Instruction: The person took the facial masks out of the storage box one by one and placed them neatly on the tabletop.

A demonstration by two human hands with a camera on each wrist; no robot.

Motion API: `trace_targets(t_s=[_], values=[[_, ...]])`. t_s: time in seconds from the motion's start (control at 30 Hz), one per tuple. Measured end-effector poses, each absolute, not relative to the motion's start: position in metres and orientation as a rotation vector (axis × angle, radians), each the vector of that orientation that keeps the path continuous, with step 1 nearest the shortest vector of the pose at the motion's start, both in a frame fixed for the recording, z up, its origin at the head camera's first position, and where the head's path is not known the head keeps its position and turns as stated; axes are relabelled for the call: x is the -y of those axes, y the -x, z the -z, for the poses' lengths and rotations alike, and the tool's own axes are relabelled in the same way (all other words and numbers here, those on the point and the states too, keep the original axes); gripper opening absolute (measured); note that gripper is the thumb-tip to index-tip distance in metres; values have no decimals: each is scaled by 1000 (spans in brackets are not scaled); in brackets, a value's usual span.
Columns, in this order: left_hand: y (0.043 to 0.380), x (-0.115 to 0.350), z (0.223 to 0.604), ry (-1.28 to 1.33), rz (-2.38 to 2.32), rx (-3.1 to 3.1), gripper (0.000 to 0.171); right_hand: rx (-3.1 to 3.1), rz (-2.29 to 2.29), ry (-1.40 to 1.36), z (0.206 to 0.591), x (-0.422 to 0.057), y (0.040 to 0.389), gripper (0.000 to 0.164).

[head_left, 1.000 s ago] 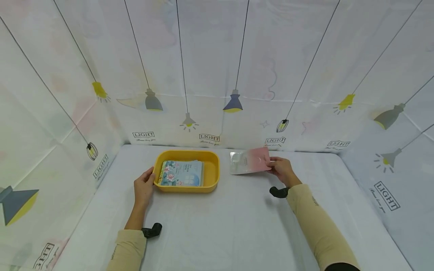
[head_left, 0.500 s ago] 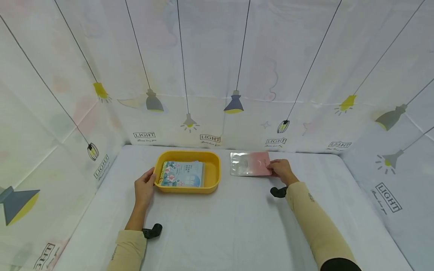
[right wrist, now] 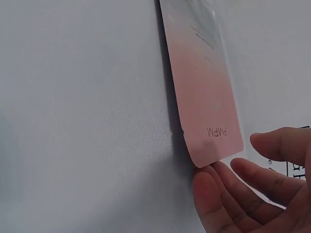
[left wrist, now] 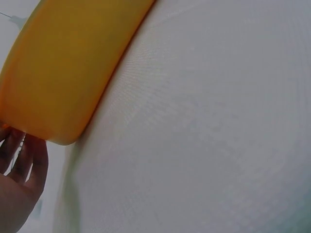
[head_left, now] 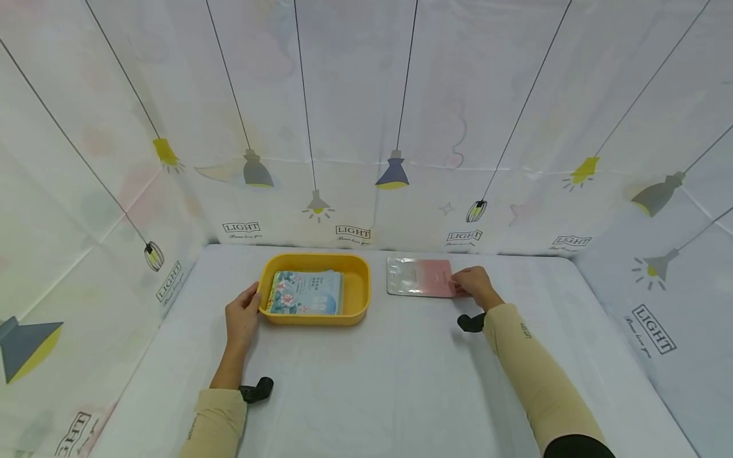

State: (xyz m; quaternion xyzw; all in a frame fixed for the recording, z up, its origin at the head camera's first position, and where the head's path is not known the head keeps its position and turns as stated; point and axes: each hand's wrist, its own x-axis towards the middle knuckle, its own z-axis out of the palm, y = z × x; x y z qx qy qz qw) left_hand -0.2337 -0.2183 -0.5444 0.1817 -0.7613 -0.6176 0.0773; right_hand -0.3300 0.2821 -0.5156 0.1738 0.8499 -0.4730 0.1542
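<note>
Where the pink pouch [head_left: 420,277] lies: flat or nearly so on the white tabletop [head_left: 366,381], to the right of the yellow tray [head_left: 358,289] and apart from it, its short pink end beside the right hand [head_left: 474,283].

Right hand: fingers loosely bent and parted, fingertips at the pouch's short end; no firm pinch shows, and I cannot tell whether a fingertip sits beneath the edge.

Left hand [head_left: 242,315]: fingers fairly straight and a little fanned, tips against the tray's left end; nothing else is in its hold.

Handling of the pouch: probably very light and bendy, with a slick face that could slide under a dry fingertip — hardly fragile, though a hard squeeze might crease it.

Where to take hold: best at the short pink end or a rounded corner, thumb on one face and fingers on the other; lying this low, the edge likely needs a slight lift first.

Pouch surface: glossy film, silvery at the far end and fading to pink, dark lettering near the pink edge.

Tray: smooth, probably plastic — a rounded rectangle with curved walls, likely stiff.

Blue packets [head_left: 306,292]: a flat stack inside the tray, floral print, thin edges slightly out of line.

Cloth: the tabletop's covering shows a fine weave and faint creases.
</note>
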Motion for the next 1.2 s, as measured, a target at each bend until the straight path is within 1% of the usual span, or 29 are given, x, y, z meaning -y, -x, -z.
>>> trace_targets(t_s=[0.2,0.33,0.57,0.93,1.2], values=[[233,218,544,-535,1850,2284,42,-2458,1322,-525,512,-281,327,42],[233,218,543,-527,1863,2271,42,-2468,1328,-541,506,-280,326,44],[234,219,544,-513,1876,2254,42,-2454,1397,-483,494,-272,327,44],[231,218,544,-471,1892,2248,43,-2434,1439,-365,468,-245,326,43],[231,219,545,-451,1885,2244,44,-2364,1471,-282,449,-220,324,45]])
